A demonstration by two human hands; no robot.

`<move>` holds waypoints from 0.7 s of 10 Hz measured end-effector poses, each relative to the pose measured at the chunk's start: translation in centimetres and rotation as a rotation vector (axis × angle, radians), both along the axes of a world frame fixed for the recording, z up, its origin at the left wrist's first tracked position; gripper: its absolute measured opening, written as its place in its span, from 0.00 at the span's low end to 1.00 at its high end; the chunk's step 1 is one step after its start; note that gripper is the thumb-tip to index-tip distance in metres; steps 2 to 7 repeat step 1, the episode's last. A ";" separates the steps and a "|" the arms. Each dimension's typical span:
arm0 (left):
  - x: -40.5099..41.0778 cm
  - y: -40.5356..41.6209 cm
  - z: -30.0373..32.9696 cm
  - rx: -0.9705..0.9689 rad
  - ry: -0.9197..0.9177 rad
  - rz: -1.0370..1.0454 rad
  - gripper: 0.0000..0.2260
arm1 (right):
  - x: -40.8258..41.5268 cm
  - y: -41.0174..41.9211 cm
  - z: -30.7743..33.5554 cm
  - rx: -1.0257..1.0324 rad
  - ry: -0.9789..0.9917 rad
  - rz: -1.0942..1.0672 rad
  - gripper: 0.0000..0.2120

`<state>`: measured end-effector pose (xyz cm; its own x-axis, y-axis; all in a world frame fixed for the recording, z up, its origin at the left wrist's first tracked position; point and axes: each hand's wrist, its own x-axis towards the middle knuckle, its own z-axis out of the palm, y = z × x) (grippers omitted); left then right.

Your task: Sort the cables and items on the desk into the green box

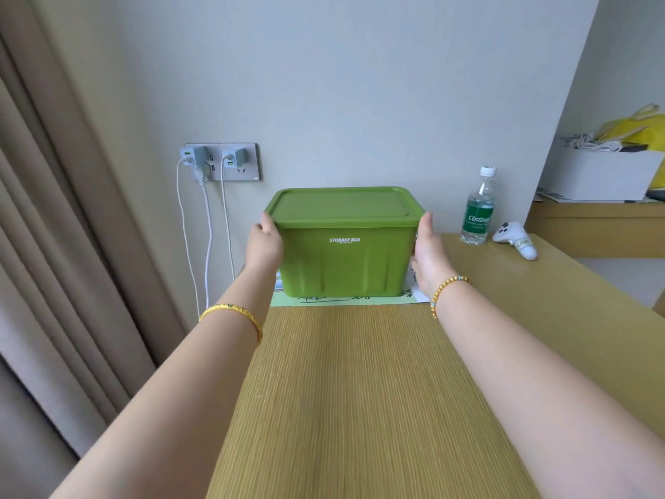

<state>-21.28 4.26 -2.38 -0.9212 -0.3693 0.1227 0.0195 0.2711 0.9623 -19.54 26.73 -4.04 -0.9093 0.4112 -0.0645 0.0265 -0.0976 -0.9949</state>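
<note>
From the head camera, the green box point(346, 246) stands at the far end of the wooden desk point(360, 390), close to the wall, with its lid point(343, 207) on and the words STORAGE BOX on its front. It rests on a pale green sheet of paper point(324, 301) with handwriting on it. The left hand point(263, 243) grasps the box's left side just under the lid rim, thumb up against the rim. The right hand point(426, 246) holds the right side the same way, fingers hidden behind the box. A gold bangle point(234, 316) sits on the left wrist and a beaded bracelet point(446, 291) on the right. To the right of the box, apart from it, stand a water bottle point(479, 210) and a white controller point(514, 240). On the wall to the left, chargers point(216, 158) with white cables point(205, 239) hang from a socket.
</note>
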 end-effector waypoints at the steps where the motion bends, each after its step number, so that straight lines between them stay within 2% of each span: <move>1: 3.4 0.8 -1.9 0.016 -0.054 -0.032 0.23 | 3.5 -0.1 -2.6 -0.001 -0.070 -0.025 0.32; 7: 3.4 0.8 -1.9 0.016 -0.054 -0.032 0.23 | 3.5 -0.1 -2.6 -0.001 -0.070 -0.025 0.32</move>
